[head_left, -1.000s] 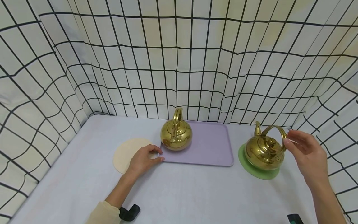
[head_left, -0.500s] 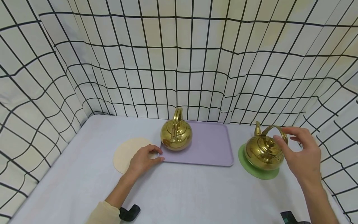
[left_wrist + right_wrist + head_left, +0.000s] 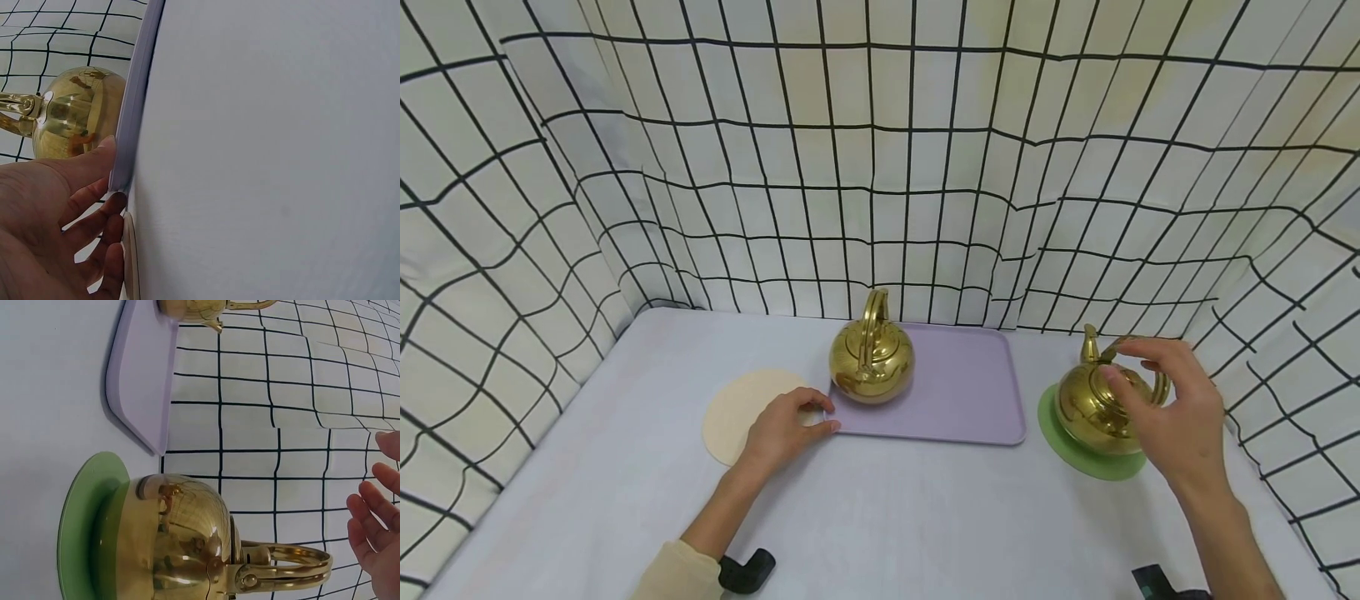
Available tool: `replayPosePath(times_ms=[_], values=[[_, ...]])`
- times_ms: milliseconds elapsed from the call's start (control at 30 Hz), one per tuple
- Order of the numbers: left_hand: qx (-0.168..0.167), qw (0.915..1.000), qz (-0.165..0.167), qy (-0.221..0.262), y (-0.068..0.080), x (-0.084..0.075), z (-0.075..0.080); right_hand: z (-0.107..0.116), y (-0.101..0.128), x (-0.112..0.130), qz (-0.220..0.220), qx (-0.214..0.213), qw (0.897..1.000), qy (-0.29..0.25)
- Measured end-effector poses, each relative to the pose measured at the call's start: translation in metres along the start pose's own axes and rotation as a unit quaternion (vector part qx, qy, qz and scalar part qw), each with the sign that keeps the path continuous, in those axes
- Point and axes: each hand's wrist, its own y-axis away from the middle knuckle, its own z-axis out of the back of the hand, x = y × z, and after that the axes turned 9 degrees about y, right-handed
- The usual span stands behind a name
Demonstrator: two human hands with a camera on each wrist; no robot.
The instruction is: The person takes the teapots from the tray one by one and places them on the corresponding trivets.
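Note:
On the right, a brass teapot [image 3: 1093, 415] stands on a round green mat [image 3: 1075, 457]. My right hand [image 3: 1183, 417] hovers above its arched handle, fingers loosely bent; in the right wrist view a gap separates the hand [image 3: 378, 519] from the handle [image 3: 300, 567]. A second brass teapot [image 3: 871, 371] sits at the left end of a lilac tray [image 3: 966, 392]. My left hand [image 3: 781, 429] holds the tray's near left corner. Seen from the left wrist, the thumb lies over the tray rim [image 3: 130, 125] and the other fingers curl by the corner.
A round cream mat [image 3: 730, 417] lies left of the tray, partly under my left forearm and hand. White cloth covers the table [image 3: 925, 517]. A black-gridded white curtain [image 3: 925, 158] rises behind and at both sides.
My right hand has moved left, from beside the right teapot's handle to over it. The left hand, tray and both teapots keep their places.

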Motion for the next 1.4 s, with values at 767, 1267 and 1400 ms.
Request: replayPosePath(times_ms=[767, 1267, 1400], values=[[0.0, 1.0, -0.003, 0.001, 0.0, 0.001, 0.0, -0.025, 0.008, 0.015, 0.018, 0.067, 0.997, -0.032], [0.003, 1.0, -0.001, 0.004, 0.0, 0.0, 0.0, -0.04, 0.012, 0.02, 0.011, 0.108, 0.994, -0.013], [0.002, 1.0, 0.0, 0.003, 0.001, 0.0, 0.0, -0.044, 0.014, 0.022, -0.008, 0.138, 0.99, 0.006]])
